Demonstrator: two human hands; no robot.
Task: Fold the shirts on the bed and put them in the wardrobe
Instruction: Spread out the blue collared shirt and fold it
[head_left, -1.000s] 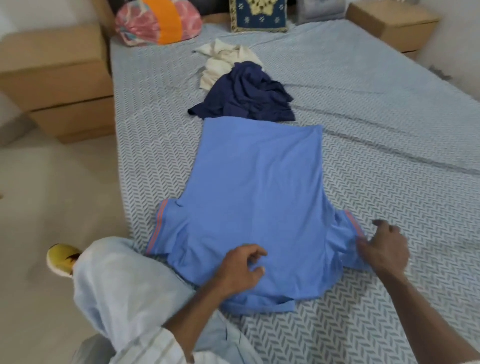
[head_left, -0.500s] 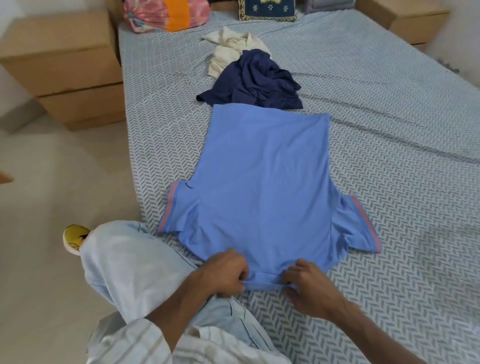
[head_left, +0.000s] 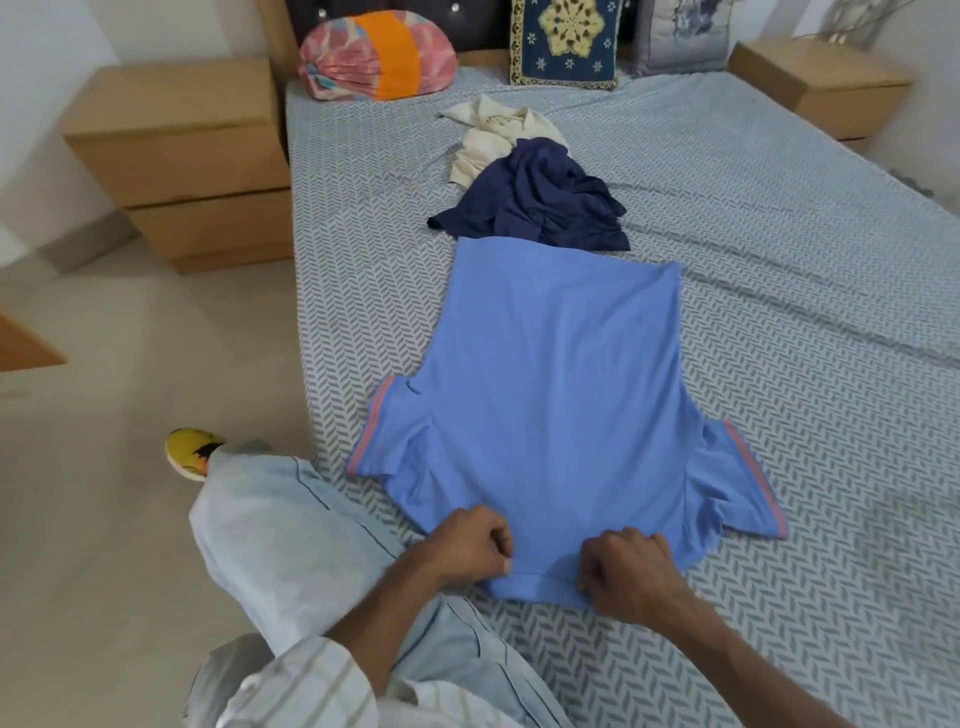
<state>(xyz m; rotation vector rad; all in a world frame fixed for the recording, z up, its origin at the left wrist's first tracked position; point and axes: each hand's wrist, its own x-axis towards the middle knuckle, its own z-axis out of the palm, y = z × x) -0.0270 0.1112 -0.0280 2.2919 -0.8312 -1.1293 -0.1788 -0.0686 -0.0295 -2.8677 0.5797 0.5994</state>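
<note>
A light blue shirt (head_left: 556, 395) with orange-striped sleeve cuffs lies flat, back up, on the bed (head_left: 805, 322), its collar end toward me. My left hand (head_left: 470, 543) pinches the collar edge on the left. My right hand (head_left: 626, 566) grips the same edge on the right. Beyond the blue shirt, a crumpled navy shirt (head_left: 540, 200) lies in a heap. A cream shirt (head_left: 493, 135) sits bunched behind it, partly under the navy one.
My knee in pale trousers (head_left: 291, 525) rests on the bed's near left corner. Pillows (head_left: 376, 54) line the headboard. Wooden nightstands (head_left: 192, 156) stand on both sides of the bed. Tiled floor lies to the left.
My right hand left the right sleeve and came to the collar beside my left hand. Both hands closed on the collar edge. The view tilted up slightly.
</note>
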